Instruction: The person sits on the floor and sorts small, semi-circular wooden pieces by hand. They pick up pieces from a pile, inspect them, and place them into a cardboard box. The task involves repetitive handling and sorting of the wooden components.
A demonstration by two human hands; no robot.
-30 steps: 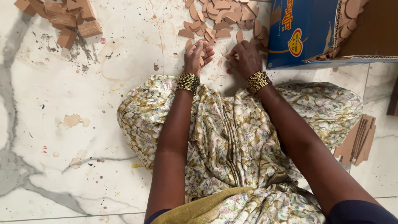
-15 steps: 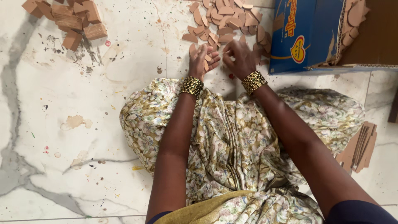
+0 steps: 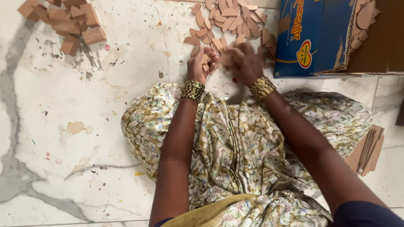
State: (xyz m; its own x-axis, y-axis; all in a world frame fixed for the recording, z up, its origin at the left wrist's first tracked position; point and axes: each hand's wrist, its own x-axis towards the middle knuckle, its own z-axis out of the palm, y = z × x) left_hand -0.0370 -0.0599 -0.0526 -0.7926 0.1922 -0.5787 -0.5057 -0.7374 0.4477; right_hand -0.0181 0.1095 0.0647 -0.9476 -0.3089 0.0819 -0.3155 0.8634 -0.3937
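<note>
Tan cardboard pieces lay beside a blue box bearing a red-and-yellow heart. The floor was grey-veined white marble; the floral cloth cream.

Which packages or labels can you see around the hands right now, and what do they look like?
Cardboard box: upper right on the floor, blue printed side with yellow lettering, brown corrugated inside, flap open.
Emblem label: on the box's blue side, heart-shaped, yellow and red.
No signs or screens in view.

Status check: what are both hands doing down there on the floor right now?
Left hand cupped around small brown pieces. Right hand blurred, over the flat brown pieces. Blue box close right.
</note>
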